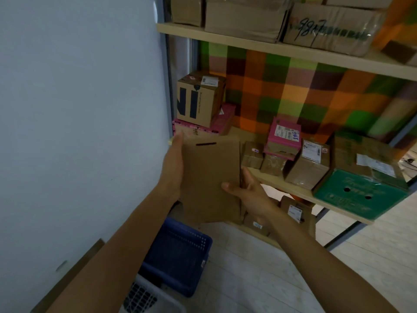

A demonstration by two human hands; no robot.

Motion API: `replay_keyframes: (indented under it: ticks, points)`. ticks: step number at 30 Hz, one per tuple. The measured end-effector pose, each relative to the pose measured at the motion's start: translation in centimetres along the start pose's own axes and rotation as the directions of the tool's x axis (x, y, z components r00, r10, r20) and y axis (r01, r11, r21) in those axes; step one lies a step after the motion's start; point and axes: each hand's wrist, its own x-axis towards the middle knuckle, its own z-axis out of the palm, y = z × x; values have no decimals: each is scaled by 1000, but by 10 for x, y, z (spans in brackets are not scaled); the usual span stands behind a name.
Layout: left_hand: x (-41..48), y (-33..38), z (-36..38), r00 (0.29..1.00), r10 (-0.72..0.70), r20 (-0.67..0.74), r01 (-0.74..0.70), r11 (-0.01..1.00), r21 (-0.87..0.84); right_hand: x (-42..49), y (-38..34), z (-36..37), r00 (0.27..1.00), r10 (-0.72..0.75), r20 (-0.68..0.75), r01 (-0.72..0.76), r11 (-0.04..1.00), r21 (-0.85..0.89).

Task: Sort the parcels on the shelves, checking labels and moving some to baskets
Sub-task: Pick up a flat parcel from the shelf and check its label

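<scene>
I hold a plain brown cardboard parcel [209, 177] upright in front of the middle shelf [293, 190], its blank face toward me with a dark slot near the top. My left hand [172, 168] lies along its left side, fingers wrapped behind. My right hand [246, 190] grips its lower right edge, thumb across the front. Below the parcel on the floor stands a blue basket [178, 254]. A white basket [144, 299] sits just in front of it at the bottom edge.
The middle shelf carries a printed brown box [198, 98] on pink parcels, several small brown parcels, a pink labelled parcel [284, 137] and a green box [358, 193]. Large cartons fill the upper shelf [270, 48]. More parcels sit on the lowest shelf. A white wall [79, 109] is at left.
</scene>
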Motion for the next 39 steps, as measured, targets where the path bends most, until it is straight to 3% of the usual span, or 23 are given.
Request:
replay_keyframes:
  ticks: [4,9,13,18,23,27,29,31,33,34,37,39]
  points:
    - [-7,-16,10,939,299,-167,-276,950,149,-1,-3,15,999,-37,-2,36,992,-119]
    - [-10,-21,9,854,484,-193,-432,865,256,2,-28,24,980,-81,-179,98,991,90]
    - [-13,-21,10,835,531,-147,-482,833,270,6,-39,29,980,-28,-197,53,991,121]
    - [-9,-22,4,882,458,-109,-409,860,304,9,-40,33,966,-46,-255,65,996,66]
    - [-17,-19,-4,920,386,71,-385,854,350,8,-53,32,960,32,-277,27,978,205]
    - [-23,-21,-6,900,436,21,-423,858,292,10,-57,29,948,-23,-317,69,988,137]
    - [-27,-12,0,939,344,-21,-332,918,217,10,-54,29,933,-158,-324,165,986,-4]
    - [-24,-4,-1,999,35,41,-36,999,28,9,-49,28,890,-361,-277,323,930,-175]
    - [-18,2,-13,933,-287,218,320,938,-135,8,-43,27,840,-515,-169,456,840,-295]
    - [-13,1,-20,893,-354,276,406,900,-157,6,-40,28,816,-567,-108,507,794,-336]
    - [-6,0,-27,885,-360,296,423,887,-186,3,-28,32,756,-654,4,593,683,-427]
    - [-5,-3,-28,895,-354,269,408,896,-177,2,-25,30,799,-601,-16,544,733,-408]
